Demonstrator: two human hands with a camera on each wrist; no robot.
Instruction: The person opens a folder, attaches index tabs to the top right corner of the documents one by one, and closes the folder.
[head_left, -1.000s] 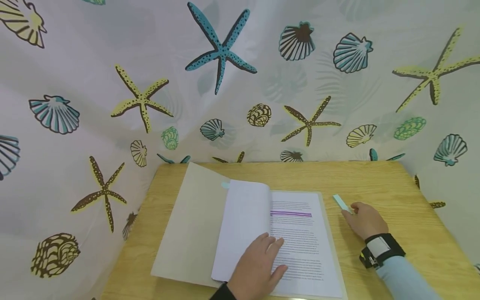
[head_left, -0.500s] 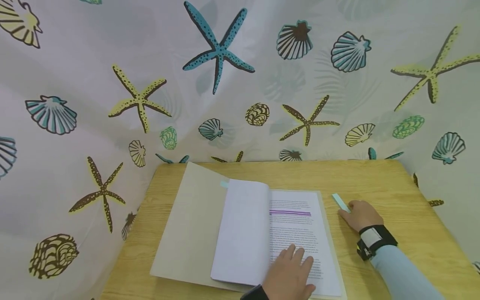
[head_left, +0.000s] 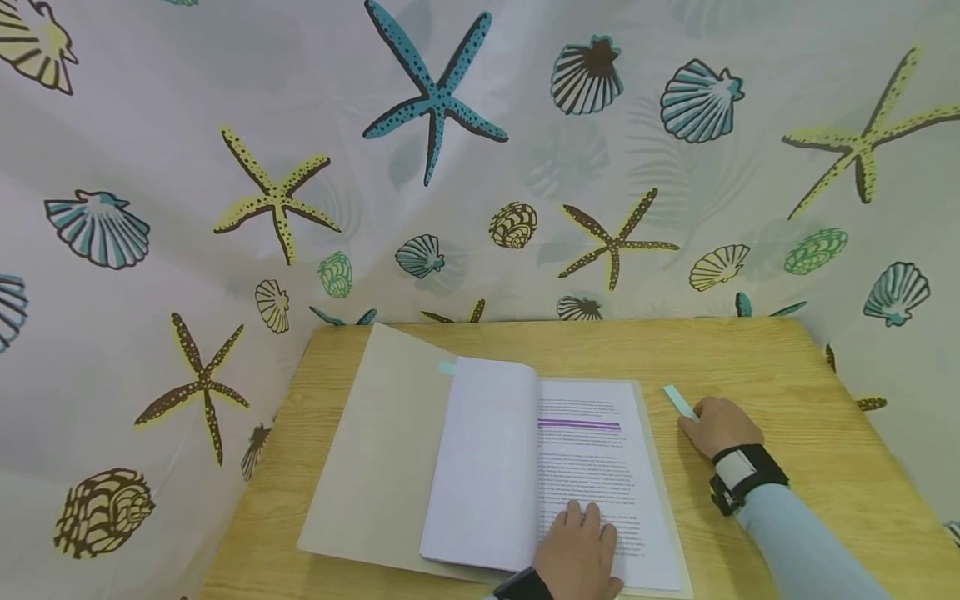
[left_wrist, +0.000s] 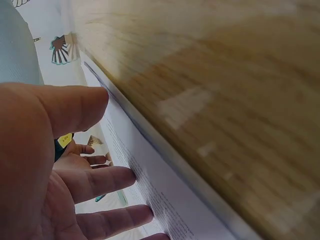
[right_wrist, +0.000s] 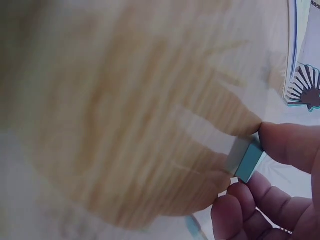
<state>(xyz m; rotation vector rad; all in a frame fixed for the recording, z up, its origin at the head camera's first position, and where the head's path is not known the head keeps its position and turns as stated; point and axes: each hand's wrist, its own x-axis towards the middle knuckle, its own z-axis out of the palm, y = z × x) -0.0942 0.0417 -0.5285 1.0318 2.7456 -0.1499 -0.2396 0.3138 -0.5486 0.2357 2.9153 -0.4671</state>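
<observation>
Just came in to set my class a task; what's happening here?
A person is at a wooden table with an open booklet. The left hand rests on the lower part of the printed page, below purple lines. The right hand pinches a pale blue strip beside the booklet. A pale blue tab shows at the turned pages' upper left edge.

Matt paper (head_left: 482, 467), glossy wood-grain table (head_left: 750, 358)

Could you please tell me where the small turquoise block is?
In the head view, the small turquoise block is right of the open document, pinched by the right hand.
</observation>
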